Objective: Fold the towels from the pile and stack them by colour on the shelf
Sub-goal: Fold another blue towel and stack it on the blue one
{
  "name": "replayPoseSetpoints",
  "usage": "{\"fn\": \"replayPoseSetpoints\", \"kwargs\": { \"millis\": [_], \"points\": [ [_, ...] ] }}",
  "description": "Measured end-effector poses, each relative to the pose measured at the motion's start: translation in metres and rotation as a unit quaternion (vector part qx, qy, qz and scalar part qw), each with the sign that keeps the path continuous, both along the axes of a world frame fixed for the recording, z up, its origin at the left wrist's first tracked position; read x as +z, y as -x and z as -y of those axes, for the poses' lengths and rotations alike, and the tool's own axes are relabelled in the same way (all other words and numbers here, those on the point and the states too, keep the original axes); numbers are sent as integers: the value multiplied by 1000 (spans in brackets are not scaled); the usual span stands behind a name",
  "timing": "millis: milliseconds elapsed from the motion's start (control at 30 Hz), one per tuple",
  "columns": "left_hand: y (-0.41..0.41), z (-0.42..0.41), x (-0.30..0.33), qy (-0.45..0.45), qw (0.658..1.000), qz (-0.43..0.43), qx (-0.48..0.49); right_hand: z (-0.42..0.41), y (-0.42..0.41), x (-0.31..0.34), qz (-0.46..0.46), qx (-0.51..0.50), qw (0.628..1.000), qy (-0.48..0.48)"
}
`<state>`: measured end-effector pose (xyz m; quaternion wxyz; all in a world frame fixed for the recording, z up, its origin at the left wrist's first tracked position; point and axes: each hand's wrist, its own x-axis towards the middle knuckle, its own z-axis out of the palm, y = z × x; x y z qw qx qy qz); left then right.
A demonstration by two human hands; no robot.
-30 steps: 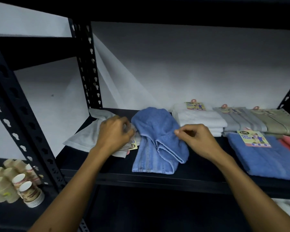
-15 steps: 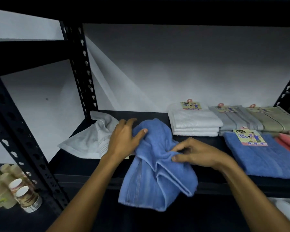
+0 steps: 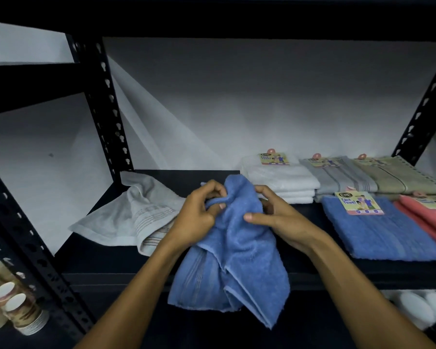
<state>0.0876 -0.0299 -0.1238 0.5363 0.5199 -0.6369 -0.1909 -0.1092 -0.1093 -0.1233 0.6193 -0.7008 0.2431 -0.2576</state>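
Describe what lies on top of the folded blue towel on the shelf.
A yellow "Face Towel" label lies on the folded blue towel, at its back edge. The rest of its top is bare. What lies beneath the towel is covered.

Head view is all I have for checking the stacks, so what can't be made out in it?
- Coral towels: cut off by the right edge.
- Blue towel: its upper edge is bunched inside the left hand and right hand.
- Folded blue stack: towel count hidden from above.
- Label: small print unreadable.
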Motion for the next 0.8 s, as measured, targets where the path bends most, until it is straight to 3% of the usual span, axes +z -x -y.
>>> {"fn": "replayPoseSetpoints", "kwargs": {
  "millis": [100, 267, 333, 467, 633, 800],
  "points": [
    [0, -4, 3, -35, 991, -98, -80, -2, 6, 7, 74, 30, 993, -85],
    [-2, -11, 4, -98, 971, -154, -153, 1, 5, 9, 19, -31, 999, 18],
    [-2, -12, 4, -93, 974, -160, -131, -2, 2, 8, 36, -90, 995, 0],
    [-7, -10, 2, -76, 988, -131, 29, -3, 1, 5, 94, -143, 984, -48],
    [-9, -10, 5, -243, 961, -130, -16, -4, -1, 1, 165, -133, 974, -84],
    [-10, -13, 20, -176, 955, -232, -62, -1, 11, 5, 185, -54, 976, -100]
  ]
}}
